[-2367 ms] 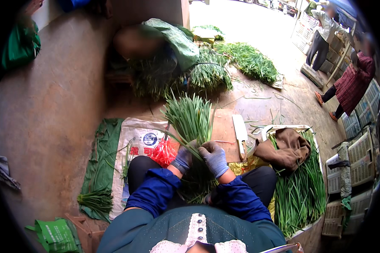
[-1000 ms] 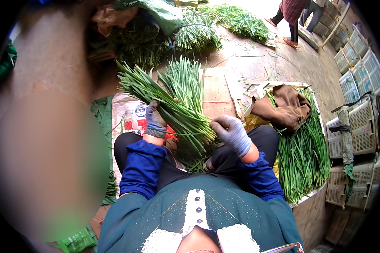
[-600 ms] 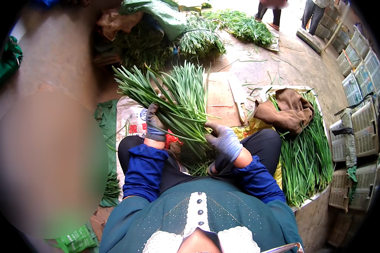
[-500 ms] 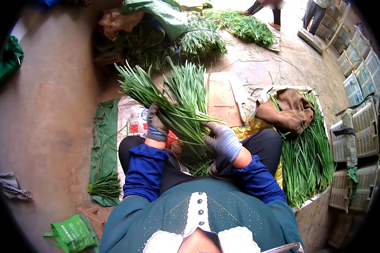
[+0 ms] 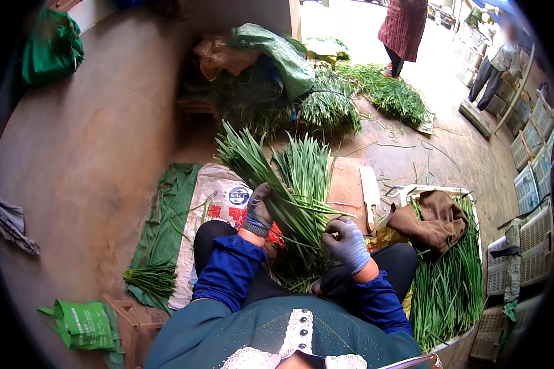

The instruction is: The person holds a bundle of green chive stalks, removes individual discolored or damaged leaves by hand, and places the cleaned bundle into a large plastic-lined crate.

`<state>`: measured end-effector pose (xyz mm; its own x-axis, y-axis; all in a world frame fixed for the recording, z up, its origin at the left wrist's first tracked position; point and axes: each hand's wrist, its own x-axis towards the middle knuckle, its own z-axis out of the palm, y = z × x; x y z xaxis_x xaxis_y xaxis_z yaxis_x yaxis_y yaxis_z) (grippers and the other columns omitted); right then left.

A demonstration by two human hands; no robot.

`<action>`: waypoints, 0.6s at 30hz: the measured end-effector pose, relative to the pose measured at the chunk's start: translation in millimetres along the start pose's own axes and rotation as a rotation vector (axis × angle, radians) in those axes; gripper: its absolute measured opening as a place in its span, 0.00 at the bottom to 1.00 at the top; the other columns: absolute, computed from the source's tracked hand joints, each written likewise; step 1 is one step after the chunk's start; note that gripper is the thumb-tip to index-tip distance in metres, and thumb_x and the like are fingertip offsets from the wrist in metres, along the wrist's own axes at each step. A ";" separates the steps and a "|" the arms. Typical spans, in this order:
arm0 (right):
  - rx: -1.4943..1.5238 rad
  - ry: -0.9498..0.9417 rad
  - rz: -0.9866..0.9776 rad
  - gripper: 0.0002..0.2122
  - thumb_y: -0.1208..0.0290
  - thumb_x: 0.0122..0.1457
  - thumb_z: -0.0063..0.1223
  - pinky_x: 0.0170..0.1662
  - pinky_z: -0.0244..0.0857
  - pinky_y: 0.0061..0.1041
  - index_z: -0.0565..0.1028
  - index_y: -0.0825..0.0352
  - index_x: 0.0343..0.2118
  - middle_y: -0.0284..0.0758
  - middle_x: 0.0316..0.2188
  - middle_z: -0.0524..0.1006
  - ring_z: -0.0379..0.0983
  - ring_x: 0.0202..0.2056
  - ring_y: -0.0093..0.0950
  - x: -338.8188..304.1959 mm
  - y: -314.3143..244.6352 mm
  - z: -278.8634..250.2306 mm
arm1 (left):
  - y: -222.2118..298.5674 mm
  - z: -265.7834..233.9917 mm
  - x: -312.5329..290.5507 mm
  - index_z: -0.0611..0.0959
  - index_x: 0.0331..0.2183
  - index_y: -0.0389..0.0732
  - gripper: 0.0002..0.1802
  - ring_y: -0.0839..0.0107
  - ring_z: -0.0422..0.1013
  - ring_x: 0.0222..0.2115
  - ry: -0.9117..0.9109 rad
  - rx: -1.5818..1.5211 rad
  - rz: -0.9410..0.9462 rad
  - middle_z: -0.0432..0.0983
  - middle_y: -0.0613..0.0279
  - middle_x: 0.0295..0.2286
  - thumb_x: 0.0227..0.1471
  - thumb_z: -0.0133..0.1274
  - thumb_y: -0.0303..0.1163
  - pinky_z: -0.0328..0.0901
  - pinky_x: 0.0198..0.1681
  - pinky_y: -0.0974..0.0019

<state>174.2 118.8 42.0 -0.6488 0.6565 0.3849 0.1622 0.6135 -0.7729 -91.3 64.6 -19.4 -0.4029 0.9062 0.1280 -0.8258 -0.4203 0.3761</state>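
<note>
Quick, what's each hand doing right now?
Left hand: closed, holding a bunch of long green leaves.
Right hand: fingers curled, at the bunch's right side; whether it pinches any leaf cannot be told.

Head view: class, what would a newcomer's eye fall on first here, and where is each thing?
Probably the fanned bundle of long green leaves near the centre, held in the gloved left hand, with the gloved right hand close on its right. Next might come the broad-bladed knife, lying along the right edge of the brown board. The crumpled brown cloth also stands out farther right, over leaves in a white-rimmed tray.
</note>
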 end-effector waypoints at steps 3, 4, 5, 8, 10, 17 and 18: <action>0.456 -0.118 0.368 0.03 0.74 0.53 0.56 0.29 0.66 0.24 0.75 0.68 0.28 0.31 0.20 0.74 0.71 0.23 0.26 -2.9 -5.7 -8.8 | 4.2 5.3 0.9 0.69 0.56 0.44 0.31 0.56 0.75 0.38 0.047 0.006 0.040 0.77 0.60 0.39 0.49 0.54 0.31 0.68 0.49 0.42; 0.614 -0.174 0.524 0.04 0.74 0.55 0.56 0.29 0.66 0.21 0.74 0.68 0.28 0.30 0.21 0.74 0.71 0.23 0.22 -4.0 -8.4 -12.3 | 7.7 4.3 -1.0 0.70 0.56 0.44 0.31 0.56 0.75 0.38 0.084 0.029 0.046 0.77 0.60 0.40 0.49 0.54 0.30 0.68 0.49 0.42; 0.623 -0.206 0.469 0.05 0.74 0.58 0.54 0.30 0.65 0.17 0.74 0.70 0.30 0.29 0.22 0.74 0.69 0.25 0.16 -6.2 1.5 -11.5 | 12.5 -4.6 -0.4 0.69 0.56 0.45 0.30 0.55 0.76 0.38 0.087 0.050 0.018 0.77 0.58 0.39 0.50 0.54 0.30 0.70 0.46 0.44; 0.707 -0.242 0.556 0.05 0.74 0.57 0.54 0.31 0.66 0.18 0.74 0.71 0.30 0.30 0.23 0.75 0.70 0.25 0.18 -6.5 1.4 -21.9 | 27.2 -19.0 -1.9 0.70 0.56 0.46 0.27 0.53 0.77 0.37 0.065 -0.041 0.048 0.78 0.56 0.37 0.53 0.51 0.30 0.72 0.42 0.45; 0.538 -0.184 0.539 0.06 0.74 0.56 0.54 0.31 0.67 0.19 0.74 0.73 0.28 0.34 0.22 0.76 0.73 0.26 0.20 -11.2 12.4 -35.5 | 37.5 16.2 -5.4 0.79 0.37 0.36 0.14 0.58 0.76 0.33 0.196 0.101 0.116 0.79 0.54 0.33 0.52 0.51 0.36 0.73 0.43 0.52; -0.822 -1.079 0.199 0.12 0.63 0.52 0.51 0.41 0.69 0.42 0.80 0.58 0.37 0.44 0.31 0.80 0.77 0.37 0.43 -24.7 28.6 -42.9 | 89.2 46.6 -17.7 0.79 0.37 0.34 0.15 0.52 0.77 0.36 0.001 0.003 0.192 0.79 0.50 0.34 0.52 0.49 0.35 0.72 0.45 0.43; -0.811 -1.124 0.244 0.14 0.62 0.51 0.54 0.44 0.68 0.42 0.79 0.59 0.40 0.44 0.34 0.80 0.76 0.40 0.43 -23.3 24.9 -42.9 | 92.4 38.8 -16.8 0.79 0.37 0.34 0.15 0.53 0.77 0.36 0.032 0.006 0.177 0.79 0.50 0.34 0.51 0.49 0.35 0.72 0.45 0.43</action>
<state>225.2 137.6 35.4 -0.7195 0.3212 -0.6157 0.4826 0.8688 -0.1107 -145.5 12.4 48.8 -0.5541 0.8162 0.1636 -0.7387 -0.5727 0.3556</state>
